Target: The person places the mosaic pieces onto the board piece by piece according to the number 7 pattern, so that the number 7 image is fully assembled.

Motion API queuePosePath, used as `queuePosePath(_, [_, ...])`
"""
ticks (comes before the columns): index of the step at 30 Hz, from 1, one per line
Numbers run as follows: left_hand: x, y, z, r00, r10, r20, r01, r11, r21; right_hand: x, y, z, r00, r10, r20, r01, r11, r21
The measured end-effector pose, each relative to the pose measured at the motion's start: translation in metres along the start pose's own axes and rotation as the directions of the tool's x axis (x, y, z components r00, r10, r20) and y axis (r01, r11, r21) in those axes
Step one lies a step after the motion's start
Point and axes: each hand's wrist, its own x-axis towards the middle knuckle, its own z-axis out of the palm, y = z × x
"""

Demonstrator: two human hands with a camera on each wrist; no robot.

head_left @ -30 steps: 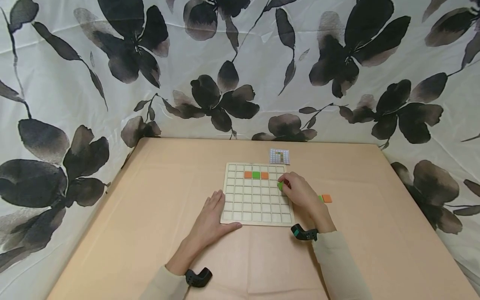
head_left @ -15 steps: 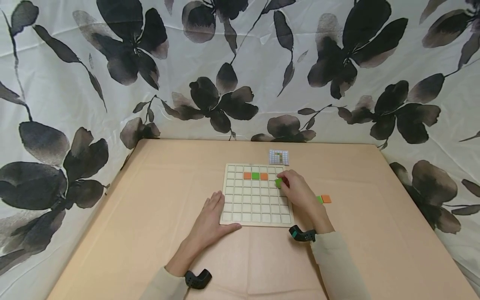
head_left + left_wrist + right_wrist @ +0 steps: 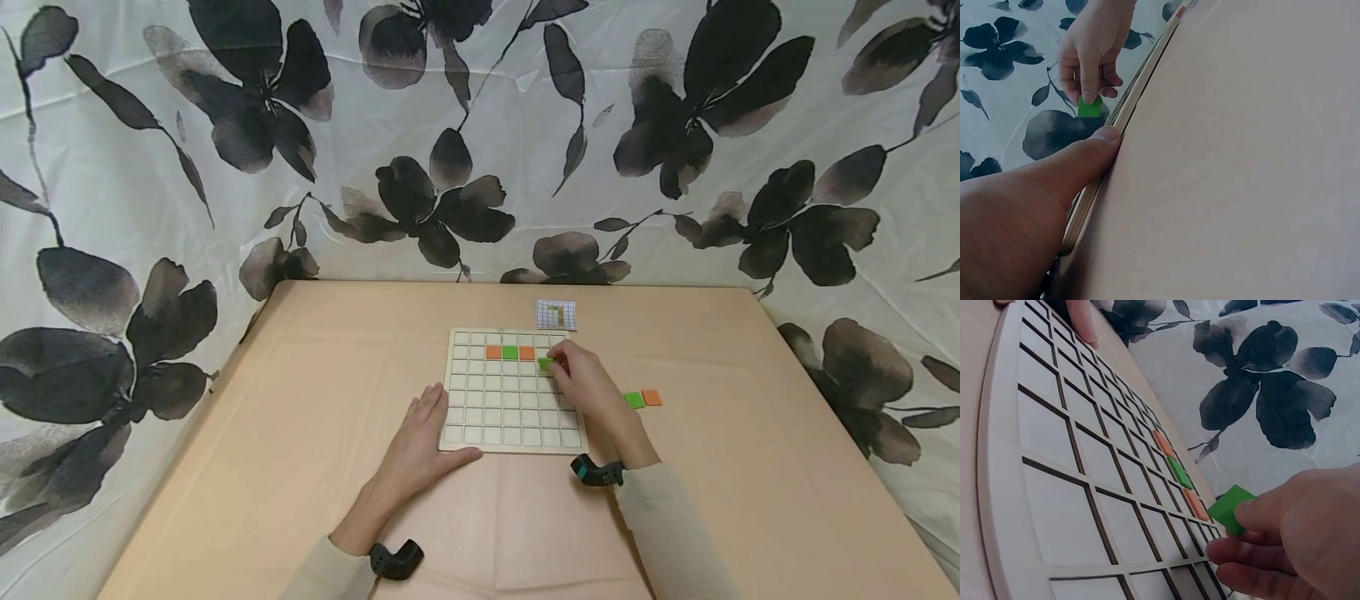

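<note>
A pale grid board [image 3: 495, 414] of square cells lies on the table. Three tiles sit side by side in its second row: an orange tile [image 3: 492, 352], a green tile [image 3: 510, 352] and another orange tile [image 3: 527, 352]. My right hand [image 3: 588, 385] pinches a green square tile [image 3: 1233, 507] between thumb and fingers, close over the board's right part near that row. My left hand [image 3: 420, 442] rests at the board's lower left corner, fingers straight along the left edge and thumb [image 3: 1094, 147] against the front edge.
A small printed grid card [image 3: 556, 315] lies behind the board. Right of the board, a green tile [image 3: 634, 400] and an orange tile [image 3: 652, 397] lie together on the table [image 3: 750, 467]. A floral cloth [image 3: 480, 100] hangs behind the table.
My right hand has moved slightly left with the green tile, nearer the row of tiles. The loose green tile on the table now shows fully. My left hand stays in place.
</note>
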Motion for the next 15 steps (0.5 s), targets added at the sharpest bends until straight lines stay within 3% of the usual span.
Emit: queuePosePath(15, [0.000, 0.000, 0.000, 1.000, -0.001, -0.002, 0.001, 1.000, 0.001, 0.000, -0.003, 0.014, 1.000, -0.020, -0.004, 0.020, 0.999, -0.043])
